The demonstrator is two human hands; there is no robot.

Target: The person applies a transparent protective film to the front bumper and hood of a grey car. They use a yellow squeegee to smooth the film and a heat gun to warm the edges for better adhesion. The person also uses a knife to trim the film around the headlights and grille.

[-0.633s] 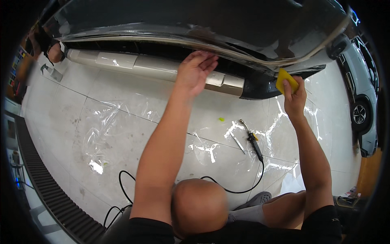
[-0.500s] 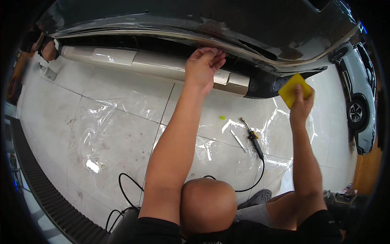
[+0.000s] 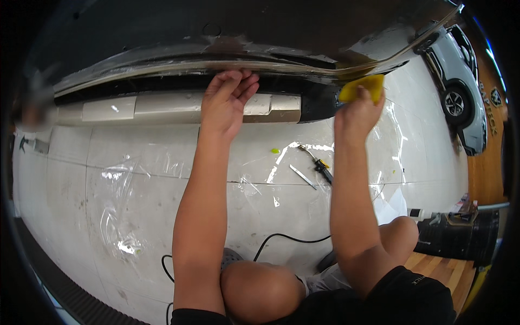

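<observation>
Under the lower edge of a dark car body panel [image 3: 162,38], my left hand [image 3: 223,108] is raised with its fingers curled together against the panel's rim. What the fingertips pinch is too small to make out. Crinkled clear film [image 3: 238,50] shows along that edge. My right hand [image 3: 360,116] grips a flat yellow squeegee card [image 3: 369,86], which is level with the right end of the edge. Below the panel runs a silver-and-black bumper trim [image 3: 179,107], close behind my left hand.
On the tiled floor lie a torch-like tool [image 3: 319,167] with a black hose [image 3: 287,235], a slim silver knife-like tool [image 3: 302,177], a green scrap [image 3: 275,151] and clear film [image 3: 116,189]. A black bin [image 3: 460,238] stands at right; a blurred person [image 3: 35,108] is at far left.
My view has shifted, so the scene sits differently. My right hand has brought the yellow squeegee card in toward the panel edge and tilted it flatter. My left hand stays at the rim.
</observation>
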